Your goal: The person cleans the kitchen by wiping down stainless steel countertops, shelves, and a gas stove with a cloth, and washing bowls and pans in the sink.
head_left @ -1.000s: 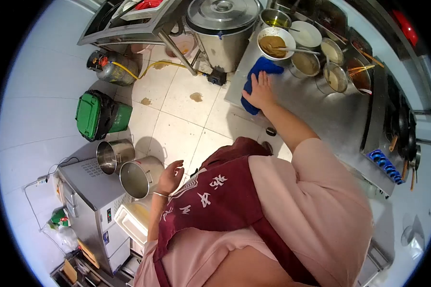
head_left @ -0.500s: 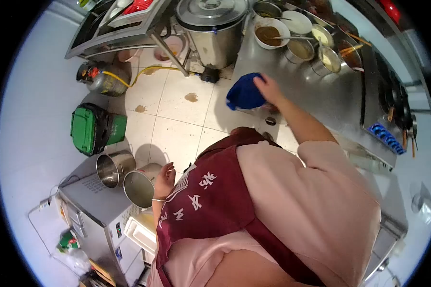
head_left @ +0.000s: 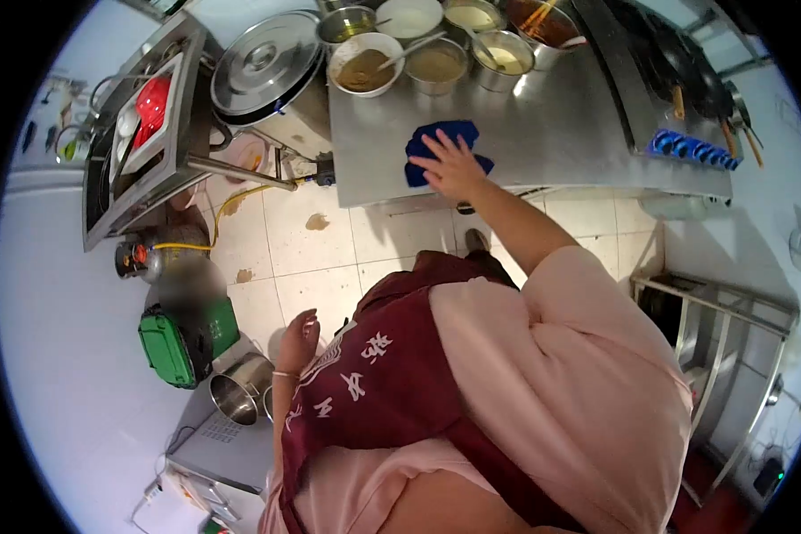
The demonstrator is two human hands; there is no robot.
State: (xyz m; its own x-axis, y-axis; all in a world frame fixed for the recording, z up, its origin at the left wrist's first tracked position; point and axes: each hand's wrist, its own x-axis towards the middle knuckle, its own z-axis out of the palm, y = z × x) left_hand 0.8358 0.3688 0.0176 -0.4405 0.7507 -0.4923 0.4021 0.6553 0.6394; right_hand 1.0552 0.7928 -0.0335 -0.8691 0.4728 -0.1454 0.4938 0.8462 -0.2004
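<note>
My right hand [head_left: 452, 167] lies with spread fingers on a blue cloth [head_left: 461, 135], which rests on the steel counter [head_left: 552, 133] near its front edge. Behind the cloth stand a white bowl of brown paste [head_left: 365, 71] with a spoon in it, a steel pot of tan sauce [head_left: 436, 71] and another of pale yellow sauce [head_left: 505, 60]. My left hand [head_left: 299, 342] hangs at the left side of the maroon apron [head_left: 392, 383], fingers loosely bent and apart, holding nothing.
A large lidded pot [head_left: 271, 67] stands left of the counter, beside a steel sink stand [head_left: 187, 142]. Along the left are a gas cylinder [head_left: 147, 258], a green bin [head_left: 166, 349] and a steel pot [head_left: 236, 392]. At the right is a metal rack [head_left: 721, 311].
The view has turned, so the counter now lies straight ahead. My right hand and the blue cloth, lifted at the counter's edge half a second ago, are now down on its top.
</note>
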